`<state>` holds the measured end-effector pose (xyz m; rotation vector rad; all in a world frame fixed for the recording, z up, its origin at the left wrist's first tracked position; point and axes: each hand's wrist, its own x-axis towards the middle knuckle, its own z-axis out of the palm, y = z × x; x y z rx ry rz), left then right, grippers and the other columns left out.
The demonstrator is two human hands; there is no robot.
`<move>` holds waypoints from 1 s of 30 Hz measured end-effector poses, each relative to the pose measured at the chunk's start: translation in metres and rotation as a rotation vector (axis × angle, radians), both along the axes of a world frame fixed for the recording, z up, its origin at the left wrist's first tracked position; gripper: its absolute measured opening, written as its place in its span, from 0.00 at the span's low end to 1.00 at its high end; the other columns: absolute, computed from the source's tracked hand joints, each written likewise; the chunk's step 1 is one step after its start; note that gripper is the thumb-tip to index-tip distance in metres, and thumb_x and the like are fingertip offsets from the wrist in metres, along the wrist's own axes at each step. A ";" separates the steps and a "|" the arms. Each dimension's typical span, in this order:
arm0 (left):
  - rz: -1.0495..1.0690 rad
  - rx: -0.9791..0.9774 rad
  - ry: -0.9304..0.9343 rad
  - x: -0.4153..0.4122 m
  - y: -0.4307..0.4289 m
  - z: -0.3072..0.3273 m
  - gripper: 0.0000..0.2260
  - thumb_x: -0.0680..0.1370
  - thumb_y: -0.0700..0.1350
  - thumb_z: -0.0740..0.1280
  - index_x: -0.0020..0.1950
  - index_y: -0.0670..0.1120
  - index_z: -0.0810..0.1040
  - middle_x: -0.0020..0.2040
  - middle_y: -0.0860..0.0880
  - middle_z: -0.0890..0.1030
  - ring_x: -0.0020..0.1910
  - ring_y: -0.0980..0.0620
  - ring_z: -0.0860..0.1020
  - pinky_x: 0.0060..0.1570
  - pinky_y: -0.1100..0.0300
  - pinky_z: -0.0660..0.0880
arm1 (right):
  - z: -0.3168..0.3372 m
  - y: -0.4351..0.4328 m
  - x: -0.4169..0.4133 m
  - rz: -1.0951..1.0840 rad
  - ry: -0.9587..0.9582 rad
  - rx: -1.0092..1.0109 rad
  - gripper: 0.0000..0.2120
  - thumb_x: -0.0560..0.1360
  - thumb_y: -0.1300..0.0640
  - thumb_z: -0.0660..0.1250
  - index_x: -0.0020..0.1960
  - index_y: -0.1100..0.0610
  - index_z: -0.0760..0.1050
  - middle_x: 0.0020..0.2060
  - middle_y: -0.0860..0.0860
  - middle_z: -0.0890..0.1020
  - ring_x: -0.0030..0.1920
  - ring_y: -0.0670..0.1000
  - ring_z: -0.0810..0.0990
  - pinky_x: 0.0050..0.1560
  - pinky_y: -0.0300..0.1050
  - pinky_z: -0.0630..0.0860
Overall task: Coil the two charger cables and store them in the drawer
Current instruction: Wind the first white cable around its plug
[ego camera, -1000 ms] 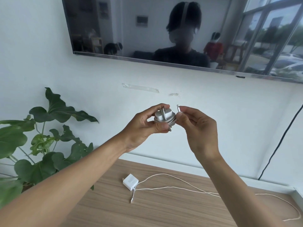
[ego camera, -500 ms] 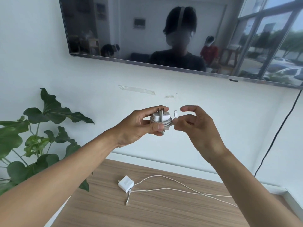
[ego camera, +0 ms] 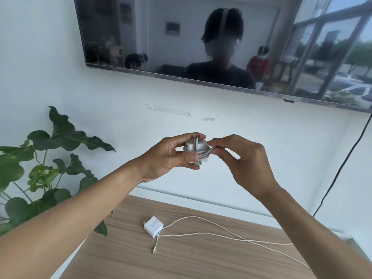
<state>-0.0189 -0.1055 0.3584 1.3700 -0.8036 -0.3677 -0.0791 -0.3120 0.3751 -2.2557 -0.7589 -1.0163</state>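
The first charger cable (ego camera: 203,155), wound round its white adapter (ego camera: 190,147), was gripped in the left hand (ego camera: 167,158), the thumb laid across the turns and the forefinger hooked over the prongs at the top. Its tail was pinched in the fingertips of the right hand (ego camera: 241,158) and pressed against the right side of the bundle, so that both hands were brought together on the one thing, raised in front of the wall. A second before, the connector had been held upright and clear of the coil, and half a second before it was still apart from the adapter; now it could no longer be seen, being hidden by the fingertips or tucked among the turns. From that the winding of this cable was judged all but done, only the securing of the tail being left. The second charger (ego camera: 154,226) lay well below the hands on the wooden top (ego camera: 201,262), its loose cable (ego camera: 221,228) trailed off to the right and not yet coiled. No drawer was shown. A leafy plant (ego camera: 50,158) was seen to the left and a wall-mounted television (ego camera: 181,47) above
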 end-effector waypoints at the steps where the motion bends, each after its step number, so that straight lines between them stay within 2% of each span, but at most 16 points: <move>1: -0.002 -0.002 0.000 0.001 0.001 0.000 0.23 0.74 0.38 0.68 0.69 0.42 0.72 0.59 0.49 0.77 0.56 0.47 0.79 0.52 0.53 0.78 | 0.000 0.001 0.001 0.001 -0.032 -0.007 0.08 0.75 0.61 0.68 0.53 0.57 0.82 0.44 0.47 0.84 0.45 0.45 0.81 0.47 0.34 0.76; 5: -0.036 0.020 -0.021 0.003 0.005 0.002 0.22 0.76 0.37 0.68 0.69 0.42 0.72 0.60 0.48 0.77 0.57 0.46 0.78 0.52 0.53 0.78 | -0.003 0.006 0.007 0.008 -0.127 -0.058 0.08 0.77 0.65 0.66 0.53 0.59 0.81 0.42 0.52 0.83 0.42 0.52 0.81 0.44 0.43 0.76; 10: -0.021 0.036 -0.038 0.002 0.008 0.002 0.22 0.75 0.38 0.67 0.69 0.41 0.72 0.58 0.48 0.77 0.57 0.48 0.78 0.52 0.53 0.78 | -0.005 0.022 0.014 0.074 -0.105 0.066 0.11 0.74 0.74 0.65 0.48 0.62 0.82 0.43 0.52 0.78 0.45 0.43 0.78 0.46 0.33 0.73; 15: 0.009 0.019 -0.021 0.005 0.014 0.002 0.21 0.75 0.39 0.67 0.68 0.41 0.72 0.58 0.45 0.76 0.56 0.48 0.79 0.52 0.53 0.78 | -0.006 0.034 0.021 0.085 0.008 0.246 0.13 0.75 0.70 0.66 0.48 0.54 0.81 0.44 0.43 0.81 0.46 0.38 0.80 0.49 0.30 0.72; 20: 0.024 0.032 -0.028 0.007 0.022 0.003 0.21 0.75 0.39 0.67 0.68 0.40 0.72 0.58 0.46 0.77 0.56 0.49 0.79 0.52 0.54 0.78 | -0.013 0.041 0.024 0.068 -0.085 0.175 0.10 0.76 0.72 0.64 0.48 0.61 0.81 0.44 0.47 0.80 0.45 0.40 0.79 0.48 0.30 0.72; 26: 0.068 0.055 -0.008 0.011 0.029 -0.005 0.21 0.74 0.40 0.68 0.68 0.42 0.73 0.56 0.46 0.78 0.55 0.49 0.80 0.52 0.53 0.78 | -0.014 0.046 0.031 0.077 0.110 0.175 0.08 0.77 0.67 0.65 0.50 0.58 0.81 0.43 0.45 0.82 0.45 0.41 0.80 0.48 0.31 0.74; 30: 0.101 0.071 -0.009 0.013 0.034 -0.008 0.21 0.74 0.40 0.69 0.67 0.41 0.74 0.57 0.43 0.79 0.54 0.48 0.80 0.51 0.53 0.79 | -0.013 0.050 0.036 0.063 0.115 0.088 0.07 0.78 0.64 0.65 0.51 0.58 0.81 0.44 0.48 0.83 0.44 0.43 0.80 0.48 0.34 0.75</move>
